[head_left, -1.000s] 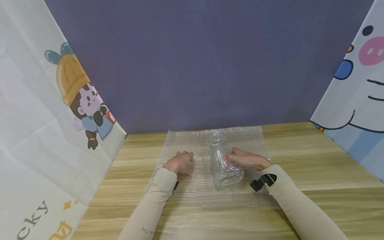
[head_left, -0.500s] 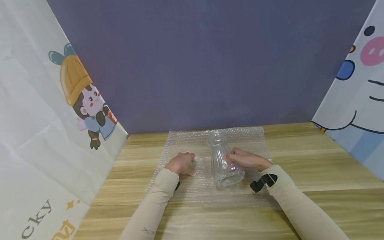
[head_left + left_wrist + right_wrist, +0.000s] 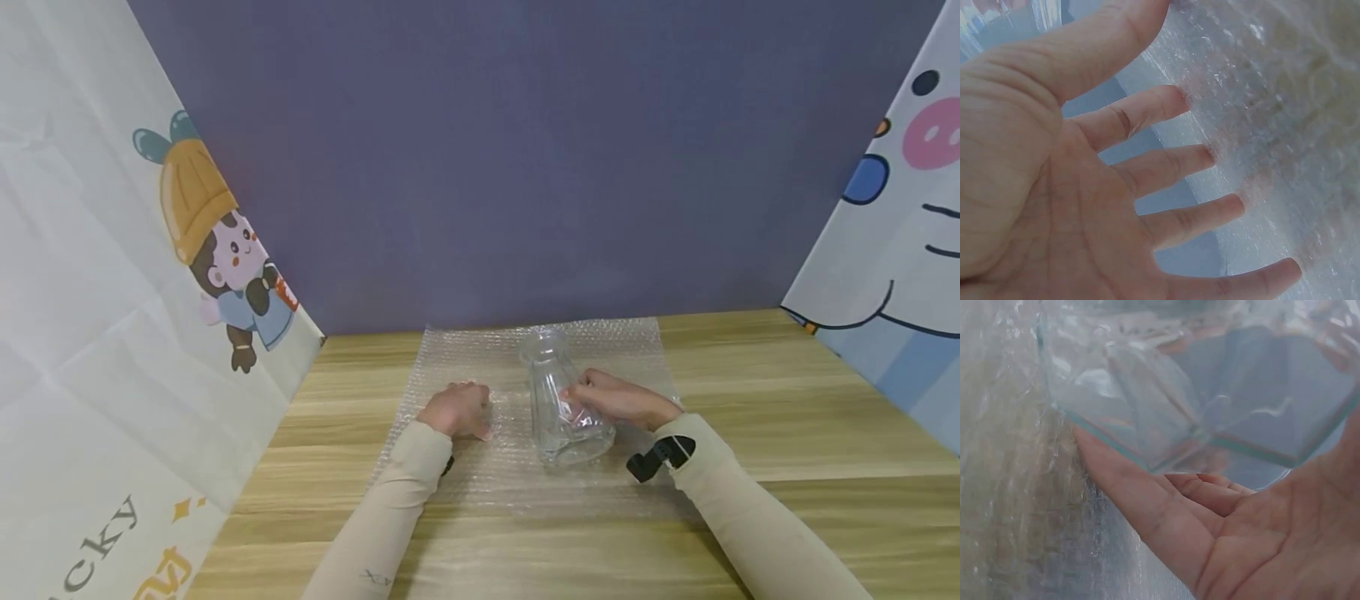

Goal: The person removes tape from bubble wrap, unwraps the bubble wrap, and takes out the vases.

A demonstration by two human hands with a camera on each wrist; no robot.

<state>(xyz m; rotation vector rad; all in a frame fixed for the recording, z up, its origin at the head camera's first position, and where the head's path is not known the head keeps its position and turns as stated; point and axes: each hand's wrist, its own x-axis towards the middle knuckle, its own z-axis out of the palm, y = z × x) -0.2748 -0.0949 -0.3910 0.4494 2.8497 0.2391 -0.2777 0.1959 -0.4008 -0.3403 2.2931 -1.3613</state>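
Note:
A clear glass vase, with a flared mouth, narrow neck and wide faceted base, is tilted over a sheet of bubble wrap. Its mouth points toward the back wall. My right hand grips the vase's body from the right side. In the right wrist view the angular glass base fills the upper part, with fingers passing behind it. My left hand is over the left part of the bubble wrap. The left wrist view has its fingers spread and straight, tips touching the plastic.
Wood-grain tabletop surrounds the bubble wrap. A plain dark blue-purple wall closes the back. Cartoon-printed white panels stand at left and right. A dark wrist strap sits on the right sleeve.
The head view has turned slightly, so the scene sits a little further right. Both hands and the vase otherwise hold nearly the same places.

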